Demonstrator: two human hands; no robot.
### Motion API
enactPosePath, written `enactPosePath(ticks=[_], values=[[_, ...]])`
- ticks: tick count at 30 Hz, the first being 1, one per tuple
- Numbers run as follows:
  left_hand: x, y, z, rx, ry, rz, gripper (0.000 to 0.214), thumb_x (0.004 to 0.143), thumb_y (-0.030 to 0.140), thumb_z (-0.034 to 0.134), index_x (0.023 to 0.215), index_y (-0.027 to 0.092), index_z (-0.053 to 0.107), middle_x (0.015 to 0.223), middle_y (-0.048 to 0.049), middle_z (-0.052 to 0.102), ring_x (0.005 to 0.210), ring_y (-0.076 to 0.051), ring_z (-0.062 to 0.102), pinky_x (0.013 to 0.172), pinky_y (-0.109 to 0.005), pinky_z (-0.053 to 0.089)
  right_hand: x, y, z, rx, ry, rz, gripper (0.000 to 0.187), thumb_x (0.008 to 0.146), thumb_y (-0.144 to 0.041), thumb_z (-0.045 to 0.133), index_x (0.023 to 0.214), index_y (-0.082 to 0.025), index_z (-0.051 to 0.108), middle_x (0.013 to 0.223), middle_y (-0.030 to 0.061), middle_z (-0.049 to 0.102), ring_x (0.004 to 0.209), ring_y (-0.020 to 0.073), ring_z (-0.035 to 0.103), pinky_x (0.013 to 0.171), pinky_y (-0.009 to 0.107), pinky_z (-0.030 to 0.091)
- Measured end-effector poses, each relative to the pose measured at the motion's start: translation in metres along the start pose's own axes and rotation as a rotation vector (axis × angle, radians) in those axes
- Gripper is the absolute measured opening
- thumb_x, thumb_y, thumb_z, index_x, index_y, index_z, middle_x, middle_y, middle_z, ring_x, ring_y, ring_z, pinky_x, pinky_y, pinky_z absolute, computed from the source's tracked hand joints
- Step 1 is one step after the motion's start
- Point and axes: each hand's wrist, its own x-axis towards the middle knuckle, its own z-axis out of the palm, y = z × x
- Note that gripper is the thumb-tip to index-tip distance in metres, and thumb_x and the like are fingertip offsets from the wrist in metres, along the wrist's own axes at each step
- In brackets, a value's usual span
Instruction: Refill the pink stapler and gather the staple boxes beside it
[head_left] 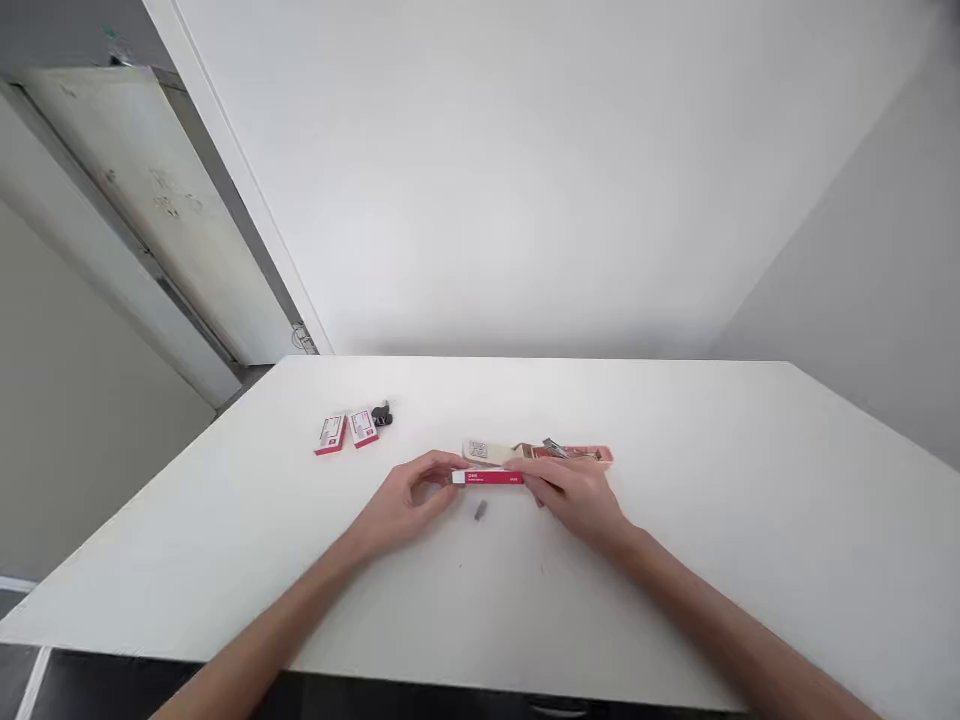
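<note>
A narrow red-and-white staple box (491, 478) is held level between my two hands, just above or on the table; I cannot tell which. My left hand (409, 500) curls round its left end, thumb in front and fingers behind. My right hand (574, 492) pinches the right end. Directly behind lies a pink stapler (606, 455), opened out, with a code label on its pale left part and a metal piece sticking up; my right fingers hide some of it. A short grey strip of staples (481, 510) rests in front of the box.
Two more red-and-white boxes (364, 428) lie at the back left, beside black binder clips (382, 413). The white table (712, 560) meets a white wall behind. A worn pale door or panel (157, 200) leans at the left beyond the table.
</note>
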Motion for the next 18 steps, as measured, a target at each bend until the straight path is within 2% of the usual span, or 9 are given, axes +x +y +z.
enactPosePath(ticks=[4, 6, 8, 14, 18], values=[[-0.003, 0.002, -0.001, -0.009, 0.020, -0.024, 0.037, 0.099, 0.048, 0.060, 0.128, 0.025, 0.067, 0.121, -0.0068, 0.072, 0.114, -0.025, 0.066, 0.102, -0.039, 0.052, 0.004, -0.008, -0.004, 0.196, -0.134, 0.252, 0.030, 0.103, -0.023, 0.049, 0.106, -0.025, 0.078, 0.058, -0.0048, 0.057, 0.046, 0.0101, 0.048, 0.049, 0.025, 0.038], [-0.002, 0.002, -0.001, -0.039, 0.007, -0.020, 0.039, 0.100, 0.051, 0.058, 0.126, 0.023, 0.068, 0.116, -0.0077, 0.073, 0.107, -0.024, 0.068, 0.099, -0.039, 0.053, 0.007, -0.010, -0.005, 0.362, -0.236, 0.423, 0.028, 0.103, -0.027, 0.049, 0.111, -0.026, 0.076, 0.063, -0.0044, 0.060, 0.046, 0.0103, 0.051, 0.049, 0.025, 0.042], [0.001, -0.002, -0.002, -0.070, -0.006, -0.018, 0.038, 0.101, 0.052, 0.056, 0.119, 0.022, 0.070, 0.112, -0.0076, 0.074, 0.096, -0.022, 0.069, 0.094, -0.038, 0.054, 0.010, -0.008, -0.002, 0.488, -0.301, 0.515, 0.026, 0.103, -0.029, 0.050, 0.113, -0.025, 0.073, 0.065, -0.0041, 0.063, 0.047, 0.0109, 0.054, 0.050, 0.026, 0.044], [0.014, -0.031, -0.008, -0.061, 0.051, -0.086, 0.033, 0.099, 0.052, 0.060, 0.098, 0.021, 0.071, 0.085, -0.0026, 0.073, 0.080, -0.018, 0.066, 0.080, -0.033, 0.052, 0.012, 0.012, 0.018, 0.705, -0.421, 0.569, 0.028, 0.106, -0.032, 0.048, 0.124, -0.023, 0.067, 0.074, -0.0022, 0.067, 0.054, 0.0120, 0.062, 0.057, 0.027, 0.045], [0.015, -0.035, -0.009, -0.102, 0.024, -0.106, 0.029, 0.092, 0.048, 0.071, 0.087, 0.020, 0.069, 0.079, -0.0017, 0.072, 0.077, -0.017, 0.066, 0.073, -0.030, 0.050, 0.011, 0.012, 0.018, 0.719, -0.453, 0.574, 0.031, 0.105, -0.040, 0.053, 0.128, -0.022, 0.066, 0.070, -0.0026, 0.065, 0.059, 0.0131, 0.063, 0.058, 0.027, 0.042]])
